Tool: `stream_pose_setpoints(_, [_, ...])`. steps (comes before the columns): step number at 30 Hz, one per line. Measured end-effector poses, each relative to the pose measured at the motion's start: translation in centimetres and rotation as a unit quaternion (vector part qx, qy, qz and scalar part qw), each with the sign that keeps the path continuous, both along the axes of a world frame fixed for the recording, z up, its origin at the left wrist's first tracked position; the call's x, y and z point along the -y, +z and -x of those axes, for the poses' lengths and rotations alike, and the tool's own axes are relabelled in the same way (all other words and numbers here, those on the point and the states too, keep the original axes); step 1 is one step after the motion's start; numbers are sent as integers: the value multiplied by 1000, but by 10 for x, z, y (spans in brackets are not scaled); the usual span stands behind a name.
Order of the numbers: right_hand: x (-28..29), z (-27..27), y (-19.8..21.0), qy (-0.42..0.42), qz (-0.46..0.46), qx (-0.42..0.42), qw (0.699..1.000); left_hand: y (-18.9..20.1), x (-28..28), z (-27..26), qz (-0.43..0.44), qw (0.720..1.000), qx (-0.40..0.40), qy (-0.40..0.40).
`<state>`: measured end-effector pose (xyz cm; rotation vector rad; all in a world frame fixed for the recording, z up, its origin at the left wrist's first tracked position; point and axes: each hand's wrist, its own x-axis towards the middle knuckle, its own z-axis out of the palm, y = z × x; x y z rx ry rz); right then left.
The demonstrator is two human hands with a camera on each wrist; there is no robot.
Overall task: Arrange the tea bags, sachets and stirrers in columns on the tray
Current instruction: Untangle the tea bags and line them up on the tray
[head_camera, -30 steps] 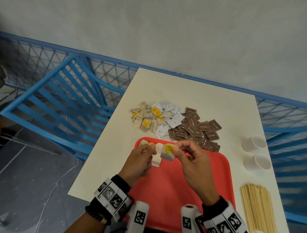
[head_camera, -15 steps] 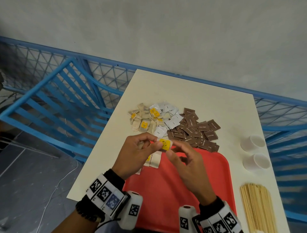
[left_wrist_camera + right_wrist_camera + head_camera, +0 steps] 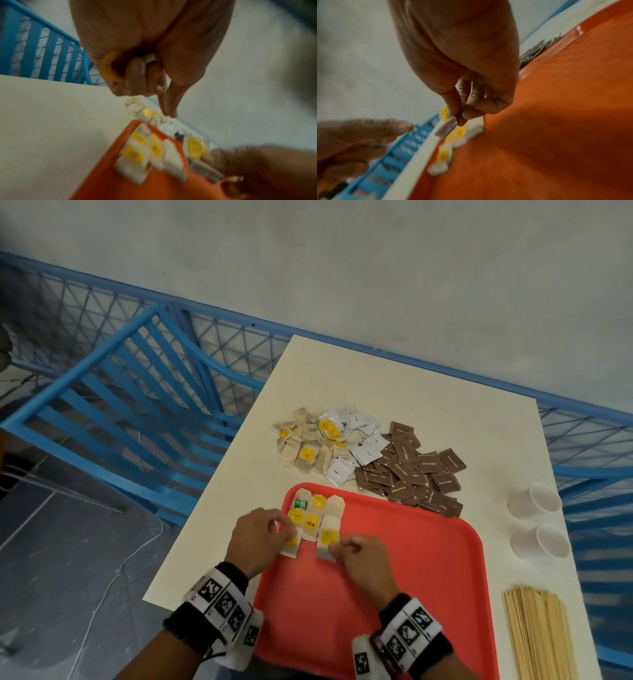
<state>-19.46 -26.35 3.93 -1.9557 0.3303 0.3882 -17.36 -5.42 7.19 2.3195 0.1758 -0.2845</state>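
The left hand (image 3: pixel 255 537) hides part of a tea bag and grips something yellow. The right hand (image 3: pixel 363 559) pinches one tea bag (image 3: pixel 327 544) on the red tray (image 3: pixel 428 577). Two cups (image 3: pixel 537 518) sit on the counter (image 3: pixel 394 392).

The word "TEA" stands in dark letters on a square yellow paper tag (image 3: pixel 311 523). That tag lies on a pale tea bag at the 10 o'clock corner of the red plastic tray (image 3: pixel 428 559). At 11 o'clock from it sits a small green tag (image 3: pixel 300 504) with white print, too small to read. The brown paper sachets (image 3: pixel 416 474) on the table have light print on them, but it is too tiny to read. Black-and-white square code marks show on the white wrist bands (image 3: pixel 222 601), with no letters.
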Motion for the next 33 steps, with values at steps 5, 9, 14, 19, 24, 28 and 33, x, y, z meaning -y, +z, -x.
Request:
stream_pose_setpoints(5, [-32, -3, -37, 38, 56, -17, 998, -46, -2, 18, -124, 987, -97, -44])
stream_pose_setpoints(9, [-44, -12, -40, 17, 93, -26, 995, -53, -1, 18, -144, 982, -106, -64])
stream_pose_setpoints(14, [-51, -4, -31, -17, 127, -29, 991, -54, 0, 17, -141, 984, -89, -65])
stream_pose_setpoints(19, [-49, 1, -25, 33, 156, -16, 987, -56, 2, 18, -144, 984, -86, -63])
stream_pose_setpoints(24, [-48, 1, -17, 67, 154, -1, 986, -52, 0, 20, -127, 989, -64, -45])
stream_pose_setpoints(28, [-26, -3, 1, 60, 143, 33, 987, -33, -5, 21, 31, 998, -2, 61])
stream_pose_setpoints(33, [-6, -1, 45, 73, 56, 106, 990, 13, 3, 14, 592, 743, -196, 243])
